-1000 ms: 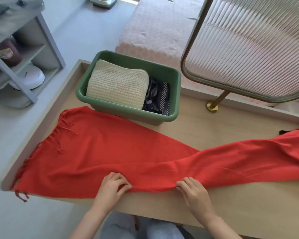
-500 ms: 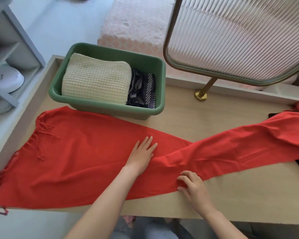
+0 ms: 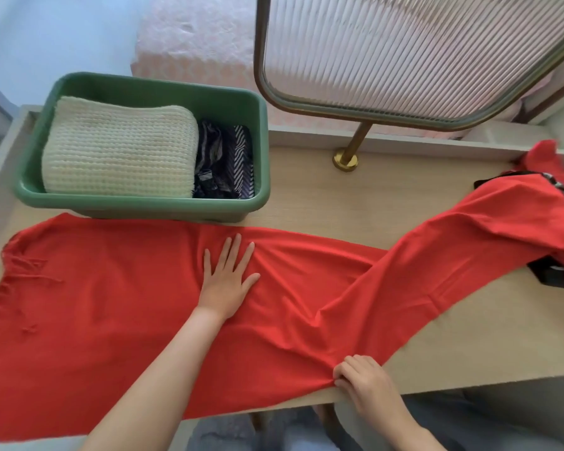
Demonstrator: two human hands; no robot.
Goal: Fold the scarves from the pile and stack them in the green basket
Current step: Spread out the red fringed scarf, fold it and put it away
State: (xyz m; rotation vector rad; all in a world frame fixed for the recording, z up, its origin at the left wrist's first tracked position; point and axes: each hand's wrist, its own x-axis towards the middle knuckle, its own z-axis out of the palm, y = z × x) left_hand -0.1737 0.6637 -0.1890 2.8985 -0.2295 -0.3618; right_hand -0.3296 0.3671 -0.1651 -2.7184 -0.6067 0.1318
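A long red scarf with a fringed left end lies spread across the wooden table. My left hand presses flat on its middle, fingers straight and spread. At the table's front edge my right hand pinches the scarf's near hem. Behind the scarf stands the green basket, holding a folded cream knit scarf and a dark striped scarf beside it. The red scarf's right end runs up over a pile of dark scarves at the far right.
A ribbed glass screen on a brass post stands behind the table at the right. A raised ledge runs along the table's back and left edges. A pink mattress lies beyond the basket.
My left hand let go of the near hem, moved up onto the scarf's middle and now lies flat there, sliding slightly left. My right hand kept its pinch on the hem.
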